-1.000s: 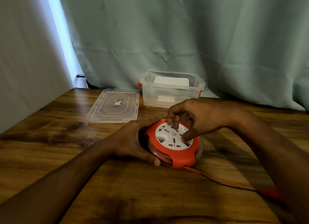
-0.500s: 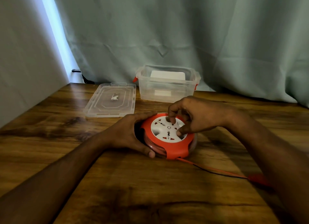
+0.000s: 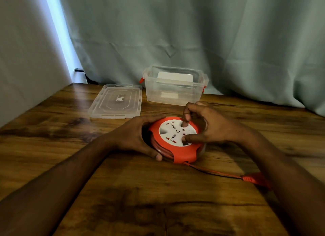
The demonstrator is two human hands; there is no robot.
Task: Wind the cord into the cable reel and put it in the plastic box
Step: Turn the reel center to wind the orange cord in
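Note:
A round orange cable reel (image 3: pixel 182 153) with a white socket face (image 3: pixel 173 132) lies flat on the wooden table (image 3: pixel 133 197). My left hand (image 3: pixel 135 137) grips its left rim. My right hand (image 3: pixel 209 126) rests on top, with a finger and the thumb pressed into the white face. An orange cord (image 3: pixel 214 172) runs out of the reel's front to the right and ends in an orange plug (image 3: pixel 255 180) beside my right forearm. The clear plastic box (image 3: pixel 175 93) with orange latches stands open just behind the reel.
The box's clear lid (image 3: pixel 117 102) lies flat on the table, left of the box. Something white shows through the box's walls. A pale green curtain (image 3: pixel 193 33) hangs behind the table, and a grey wall (image 3: pixel 22 51) runs along its left edge.
My right hand's fingers have turned on the white face. The loose cord has shortened, and the plug has slid closer to the reel. My left hand keeps its hold on the rim.

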